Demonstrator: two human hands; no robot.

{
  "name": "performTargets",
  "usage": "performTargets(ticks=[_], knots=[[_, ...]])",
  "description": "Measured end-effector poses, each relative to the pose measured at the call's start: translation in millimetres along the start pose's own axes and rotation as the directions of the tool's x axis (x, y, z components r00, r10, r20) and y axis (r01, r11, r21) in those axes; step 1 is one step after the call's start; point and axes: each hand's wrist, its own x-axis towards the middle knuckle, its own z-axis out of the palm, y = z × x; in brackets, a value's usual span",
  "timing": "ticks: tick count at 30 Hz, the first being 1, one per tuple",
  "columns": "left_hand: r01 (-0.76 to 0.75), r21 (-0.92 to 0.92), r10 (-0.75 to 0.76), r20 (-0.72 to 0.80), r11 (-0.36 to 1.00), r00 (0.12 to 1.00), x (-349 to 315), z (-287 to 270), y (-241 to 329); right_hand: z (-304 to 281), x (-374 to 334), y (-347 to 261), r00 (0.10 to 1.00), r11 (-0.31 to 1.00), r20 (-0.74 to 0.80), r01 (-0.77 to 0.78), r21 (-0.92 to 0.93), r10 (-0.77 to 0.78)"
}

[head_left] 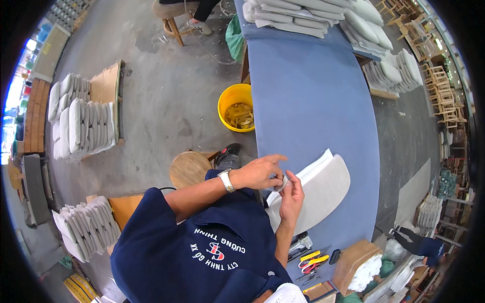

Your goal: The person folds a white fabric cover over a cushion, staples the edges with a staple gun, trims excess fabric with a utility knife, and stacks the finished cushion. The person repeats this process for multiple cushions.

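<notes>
My left hand, with a watch at the wrist, reaches in from the left. Its index finger points out, while the other fingers curl in toward my right hand. Between the two hands is a small pale grey piece, pinched by the right fingers; its kind is too small to tell. Under and beyond the hands lies a rounded grey fabric seat cushion on the blue-covered table. A white layer shows along the cushion's far left edge, and my hands hide part of its near end.
Yellow-handled pliers, a silver staple-gun-like tool and a cardboard box with white filling sit at the near right. A yellow bucket holds scraps beside the table. A wooden stool stands left; cushion stacks occupy the table's far end.
</notes>
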Motion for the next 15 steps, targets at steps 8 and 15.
performTargets(ticks=[8,15], knots=[[0.56,-0.814,-0.648,0.344,0.155,0.68,-32,-70,-98,122,110,-6,0.967,0.645,0.254,0.2,-0.738,-0.009],[0.626,-0.645,-0.822,-0.005,0.438,0.57,-22,-145,-174,153,144,-22,0.954,0.669,0.285,0.274,-0.691,-0.096]])
